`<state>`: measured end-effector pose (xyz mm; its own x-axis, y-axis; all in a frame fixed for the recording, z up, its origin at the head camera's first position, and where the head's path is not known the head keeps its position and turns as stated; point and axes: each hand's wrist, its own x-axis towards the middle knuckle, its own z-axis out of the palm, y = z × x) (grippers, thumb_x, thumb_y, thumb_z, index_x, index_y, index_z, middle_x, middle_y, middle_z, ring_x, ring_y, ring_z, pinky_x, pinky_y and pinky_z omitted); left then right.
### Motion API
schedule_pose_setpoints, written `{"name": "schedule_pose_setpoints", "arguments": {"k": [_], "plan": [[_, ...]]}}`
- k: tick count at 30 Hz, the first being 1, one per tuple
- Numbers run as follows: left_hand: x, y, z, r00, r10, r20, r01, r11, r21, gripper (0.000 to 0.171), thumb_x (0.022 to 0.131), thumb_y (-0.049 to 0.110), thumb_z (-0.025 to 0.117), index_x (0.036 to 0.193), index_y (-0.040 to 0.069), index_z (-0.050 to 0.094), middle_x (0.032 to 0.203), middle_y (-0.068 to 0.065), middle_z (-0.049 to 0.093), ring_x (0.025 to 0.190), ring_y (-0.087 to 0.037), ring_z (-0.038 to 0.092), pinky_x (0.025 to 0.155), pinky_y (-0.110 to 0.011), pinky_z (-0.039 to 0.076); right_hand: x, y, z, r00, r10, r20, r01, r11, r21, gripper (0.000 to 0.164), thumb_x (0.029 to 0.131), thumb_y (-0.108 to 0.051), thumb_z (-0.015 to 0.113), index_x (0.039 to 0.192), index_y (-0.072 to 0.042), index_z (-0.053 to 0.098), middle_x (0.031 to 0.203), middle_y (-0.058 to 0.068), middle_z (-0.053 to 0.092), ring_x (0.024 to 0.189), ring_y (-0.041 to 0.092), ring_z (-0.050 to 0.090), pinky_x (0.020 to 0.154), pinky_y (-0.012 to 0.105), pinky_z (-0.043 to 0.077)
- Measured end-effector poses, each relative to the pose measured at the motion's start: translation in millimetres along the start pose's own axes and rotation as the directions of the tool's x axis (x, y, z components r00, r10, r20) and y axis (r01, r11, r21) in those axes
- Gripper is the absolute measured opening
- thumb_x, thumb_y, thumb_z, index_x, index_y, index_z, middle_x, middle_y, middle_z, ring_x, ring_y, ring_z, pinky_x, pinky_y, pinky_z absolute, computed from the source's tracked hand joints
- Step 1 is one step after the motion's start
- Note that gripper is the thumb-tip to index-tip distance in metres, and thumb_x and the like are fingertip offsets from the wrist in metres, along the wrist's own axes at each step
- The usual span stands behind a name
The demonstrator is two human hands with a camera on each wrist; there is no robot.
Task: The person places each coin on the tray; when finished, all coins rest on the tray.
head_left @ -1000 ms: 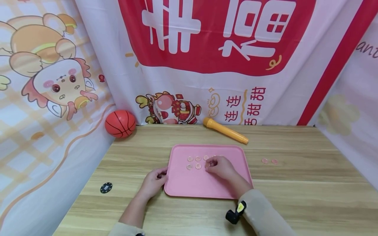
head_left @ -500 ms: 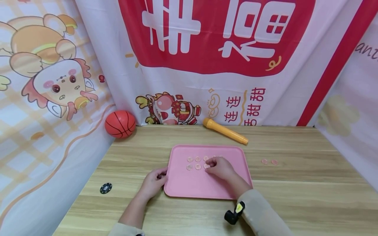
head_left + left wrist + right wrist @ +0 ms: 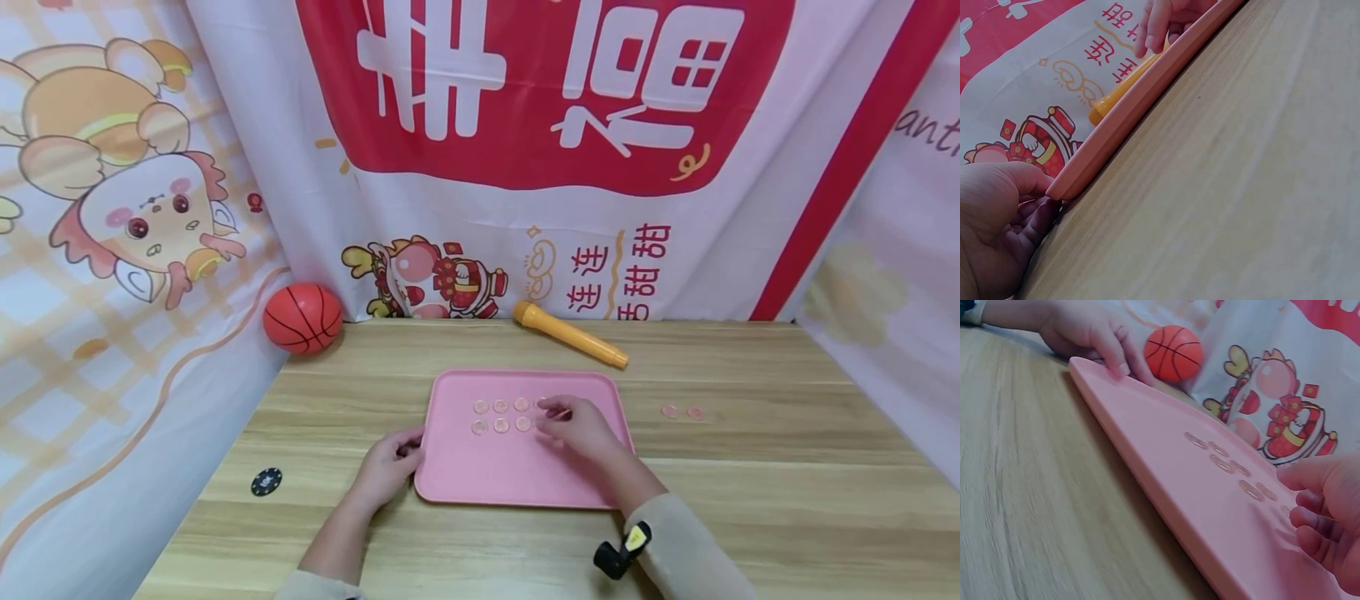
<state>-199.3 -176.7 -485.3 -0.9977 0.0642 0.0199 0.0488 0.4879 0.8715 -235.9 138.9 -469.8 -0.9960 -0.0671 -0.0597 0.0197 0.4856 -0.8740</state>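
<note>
A pink rectangular tray (image 3: 480, 479) lies on the wooden table. On it, several small see-through coin-like discs (image 3: 501, 426) form two rows; some of the right end is hidden by a hand. My left hand (image 3: 387, 467) holds the tray's left edge, its thumb (image 3: 1035, 181) at the rim and the other fingers curled beside and below. Over the right end of the rows hovers my right hand (image 3: 581, 429). Its thumb and index finger are apart in the head view, and no disc shows between them.
Two more pinkish discs (image 3: 683, 412) lie right of the tray. Behind it is a yellow toy microphone (image 3: 572, 334). A red ball (image 3: 303, 318) with basketball lines sits at the back left, and a black poker chip (image 3: 266, 481) lies at the left.
My right hand has let go of a disc at the third place of the nearer row and moved to the right. The left hand stays at the tray's edge.
</note>
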Motion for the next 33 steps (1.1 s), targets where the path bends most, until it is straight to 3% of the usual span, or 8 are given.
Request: {"name": "schedule_pose_setpoints", "arguments": {"k": [4,11,17,22,28,33], "plan": [[-0.6,0.1,-0.5,1.000,-0.004,0.000,0.004,1.000,-0.003,0.038,0.088,0.004,0.064,0.126,-0.003,0.063,0.106,-0.015,0.064,0.088,-0.014,0.057,0.073,-0.020,0.048,-5,8,-23,0.999,-0.010,-0.042,0.009,1.000,-0.023,0.036,0.086,-0.014,0.072,0.120,-0.005,0.067,0.102,0.012,0.067,0.077,0.016,0.059,0.062,0.028,0.053],[-1.5,0.0,-1.1,1.000,-0.011,0.001,0.011,1.000,0.005,0.039,0.089,0.005,0.065,0.127,-0.003,0.063,0.107,-0.014,0.064,0.089,-0.014,0.057,0.073,-0.020,0.048,-14,28,-66,0.990,0.083,-0.110,-0.079,0.996,0.043,0.043,0.089,-0.017,0.069,0.129,-0.003,0.060,0.113,0.017,0.061,0.079,0.015,0.055,0.061,0.027,0.051],[-1.8,-0.4,-1.2,1.000,-0.015,0.004,0.015,1.000,0.004,0.039,0.089,0.005,0.065,0.127,-0.003,0.063,0.106,-0.014,0.064,0.088,-0.014,0.057,0.072,-0.020,0.047,-21,47,-103,0.988,0.007,-0.155,-0.017,0.998,-0.066,0.046,0.092,-0.018,0.065,0.132,0.003,0.056,0.116,0.023,0.062,0.087,0.008,0.055,0.069,0.020,0.048],[-1.9,0.3,-1.1,1.000,-0.017,0.004,0.017,1.000,0.007,0.039,0.089,0.005,0.065,0.127,-0.003,0.062,0.107,-0.014,0.064,0.088,-0.014,0.057,0.072,-0.020,0.048,-28,60,-130,0.985,0.036,-0.166,-0.050,0.995,-0.083,0.051,0.094,-0.022,0.064,0.136,0.005,0.051,0.122,0.026,0.057,0.083,0.005,0.054,0.066,0.023,0.050],[-1.2,0.6,-0.3,1.000,-0.017,0.007,0.017,1.000,0.011,0.039,0.089,0.005,0.065,0.127,-0.003,0.062,0.107,-0.014,0.064,0.089,-0.014,0.057,0.074,-0.020,0.048,-34,77,-156,0.973,0.115,-0.202,-0.147,0.977,-0.152,0.061,0.095,-0.037,0.062,0.140,0.002,0.049,0.130,0.028,0.053,0.107,0.028,0.054,0.076,0.024,0.045],[-0.4,0.8,0.3,1.000,-0.012,0.003,0.012,1.000,0.012,0.039,0.089,0.005,0.064,0.127,-0.002,0.062,0.108,-0.014,0.065,0.088,-0.014,0.057,0.074,-0.020,0.048,-37,92,-172,0.971,0.084,-0.223,-0.135,0.965,-0.223,0.058,0.095,-0.035,0.061,0.136,0.004,0.051,0.127,0.031,0.055,0.112,0.039,0.054,0.080,0.028,0.044]]}}
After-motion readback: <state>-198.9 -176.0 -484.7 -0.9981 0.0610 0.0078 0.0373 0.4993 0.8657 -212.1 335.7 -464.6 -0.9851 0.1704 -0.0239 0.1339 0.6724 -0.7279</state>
